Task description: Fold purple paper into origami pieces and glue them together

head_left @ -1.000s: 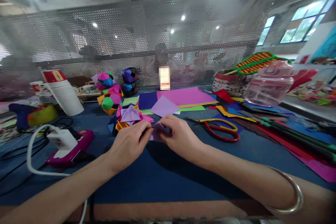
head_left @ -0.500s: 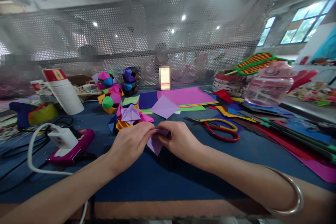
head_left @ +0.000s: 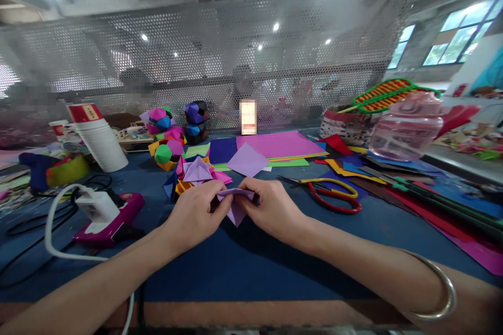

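Observation:
A folded piece of light purple paper (head_left: 236, 214) is pinched between my two hands, with one point of it hanging down. My left hand (head_left: 199, 212) grips its left side, thumb toward me. On the right side, the thumb and fingers of my right hand (head_left: 272, 208) are closed on it. Fingers hide part of the folds. Just beyond the left hand sits a folded paper piece (head_left: 197, 170) in purple, pink, orange and blue. A flat light purple square (head_left: 247, 160) lies on the blue table (head_left: 220, 277) behind my hands.
Scissors (head_left: 334, 193) with red and yellow handles lie right of my hands. Behind are pink paper sheets (head_left: 281, 142) and folded paper balls (head_left: 168, 152). A power strip (head_left: 110, 222) with cables and stacked paper cups (head_left: 100, 141) stand left; a pink bottle (head_left: 406, 131) is right.
The purple paper has turned and its folded top edge now shows between both thumbs. My left thumb has moved down onto its near face. The view has shifted slightly.

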The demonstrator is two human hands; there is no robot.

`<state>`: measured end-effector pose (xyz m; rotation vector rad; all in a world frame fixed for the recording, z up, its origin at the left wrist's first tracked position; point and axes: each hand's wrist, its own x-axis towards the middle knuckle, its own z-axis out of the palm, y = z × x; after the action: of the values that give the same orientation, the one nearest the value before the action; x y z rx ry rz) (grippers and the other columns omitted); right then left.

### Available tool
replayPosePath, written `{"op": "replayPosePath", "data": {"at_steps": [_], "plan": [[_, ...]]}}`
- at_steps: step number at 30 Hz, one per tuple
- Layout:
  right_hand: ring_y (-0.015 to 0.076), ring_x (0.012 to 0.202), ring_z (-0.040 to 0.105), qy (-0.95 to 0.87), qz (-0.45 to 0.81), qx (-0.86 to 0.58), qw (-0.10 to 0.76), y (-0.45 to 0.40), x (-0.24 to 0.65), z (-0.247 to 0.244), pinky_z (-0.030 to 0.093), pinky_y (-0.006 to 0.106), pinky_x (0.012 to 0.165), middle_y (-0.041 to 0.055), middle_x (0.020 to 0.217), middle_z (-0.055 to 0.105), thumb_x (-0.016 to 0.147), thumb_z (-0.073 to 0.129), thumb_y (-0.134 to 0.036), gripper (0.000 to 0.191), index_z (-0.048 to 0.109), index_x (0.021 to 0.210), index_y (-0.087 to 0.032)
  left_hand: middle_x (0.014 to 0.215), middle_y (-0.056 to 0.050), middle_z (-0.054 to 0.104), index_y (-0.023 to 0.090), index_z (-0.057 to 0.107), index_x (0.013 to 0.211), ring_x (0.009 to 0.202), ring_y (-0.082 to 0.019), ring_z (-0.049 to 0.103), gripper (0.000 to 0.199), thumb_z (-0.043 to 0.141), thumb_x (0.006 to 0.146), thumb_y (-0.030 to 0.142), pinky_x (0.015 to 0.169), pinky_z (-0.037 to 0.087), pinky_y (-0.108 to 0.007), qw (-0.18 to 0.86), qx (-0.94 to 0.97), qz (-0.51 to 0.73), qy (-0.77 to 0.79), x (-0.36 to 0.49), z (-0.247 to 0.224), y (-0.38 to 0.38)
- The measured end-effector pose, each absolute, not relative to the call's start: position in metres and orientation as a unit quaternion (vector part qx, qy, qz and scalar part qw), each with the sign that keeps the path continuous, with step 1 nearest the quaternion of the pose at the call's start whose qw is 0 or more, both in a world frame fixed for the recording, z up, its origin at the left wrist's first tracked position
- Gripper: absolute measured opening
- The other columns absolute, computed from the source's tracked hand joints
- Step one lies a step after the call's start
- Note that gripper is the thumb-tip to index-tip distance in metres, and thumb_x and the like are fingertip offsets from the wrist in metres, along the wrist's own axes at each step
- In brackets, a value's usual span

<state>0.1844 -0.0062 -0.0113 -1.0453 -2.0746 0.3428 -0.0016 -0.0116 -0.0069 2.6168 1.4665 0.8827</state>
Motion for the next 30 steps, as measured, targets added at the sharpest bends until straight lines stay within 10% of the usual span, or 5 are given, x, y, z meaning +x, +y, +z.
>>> {"op": "replayPosePath", "data": {"at_steps": [30], "plan": [[0.0137, 0.068, 0.053, -0.842, 0.123, -0.399, 0.342, -0.01, 0.1819, -0.0093, 0.033, 0.024, 0.06, 0.0013, 0.075, 0.061, 0.081, 0.056, -0.006, 0.01, 0.056, 0.083, -0.016, 0.064, 0.001, 0.053, 0.019, 0.051, 0.073, 0.059, -0.015, 0.05, 0.021, 0.046, 0.09, 0.028, 0.056, 0.033, -0.027, -0.039, 0.847, 0.275, 0.454, 0.0009, -0.0136, -0.0149]]}}
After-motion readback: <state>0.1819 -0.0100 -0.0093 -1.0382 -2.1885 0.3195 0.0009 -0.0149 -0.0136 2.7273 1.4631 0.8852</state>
